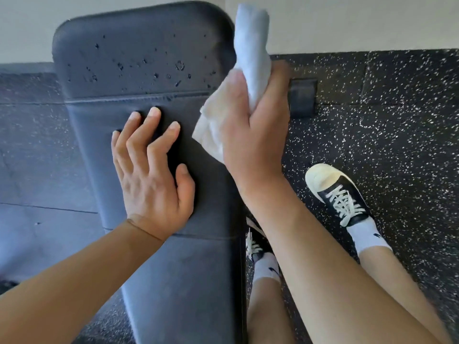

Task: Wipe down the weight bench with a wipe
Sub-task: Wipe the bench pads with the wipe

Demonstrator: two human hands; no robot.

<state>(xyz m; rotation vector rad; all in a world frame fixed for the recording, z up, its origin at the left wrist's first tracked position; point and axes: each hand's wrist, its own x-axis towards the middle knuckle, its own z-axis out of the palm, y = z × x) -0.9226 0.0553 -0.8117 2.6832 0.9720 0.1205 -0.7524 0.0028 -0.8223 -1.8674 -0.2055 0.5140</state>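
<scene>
Two bare hands work over the dark padded weight bench [154, 281]. The left hand [151, 175] lies flat on the pad with its fingers spread and fairly straight, fingertips pressing into the cushion just below a stitched seam [139, 99]. Beyond those fingertips, past the seam, the far section of the pad is dotted with small wet droplets [149, 65].

The right hand [253, 125] is lifted beside the bench's right edge, its fingers curled round a crumpled white wipe [250, 53]. One part of the wipe sticks up above the hand against the pale wall [347, 21]; another bunch hangs out on the thumb side, over the edge of the pad, close to the left hand's fingertips. Whether it touches the pad there cannot be told.

Below and to the right of the right hand, a black-and-white laced sneaker [337, 192] with a white sock stands on the speckled black rubber floor [397, 120]; a second sneaker [255, 244] peeks out beneath the right forearm.
</scene>
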